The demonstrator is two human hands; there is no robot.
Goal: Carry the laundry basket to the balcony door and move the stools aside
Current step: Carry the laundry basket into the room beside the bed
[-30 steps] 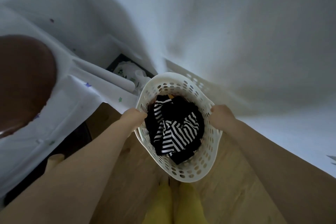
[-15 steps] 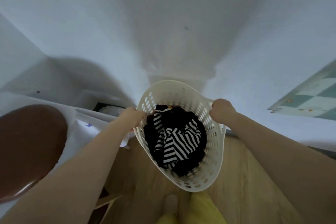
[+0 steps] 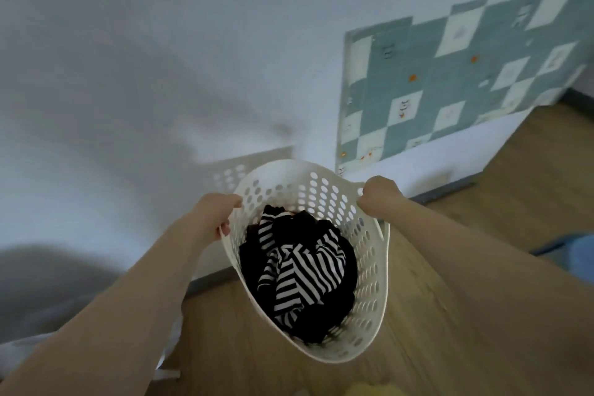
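Note:
A white perforated laundry basket [image 3: 369, 292] hangs in front of me above the wooden floor, held by both sides of its rim. My left hand [image 3: 213, 214] grips the left rim and my right hand [image 3: 379, 194] grips the right rim. Inside lie black and black-and-white striped clothes [image 3: 299, 276]. No stool and no balcony door are in view.
A white wall [image 3: 160, 74] stands close ahead, its dark skirting meeting the wooden floor [image 3: 514, 177]. A teal-and-white checkered mat [image 3: 450, 80] hangs on the wall at the right. Something blue [image 3: 575, 254] shows at the right edge. White cloth lies at the lower left.
The view has swung right with the basket: the brown round seat and white furniture at the left have left the frame, and the checkered mat has come fully into view. Both hands keep their grip.

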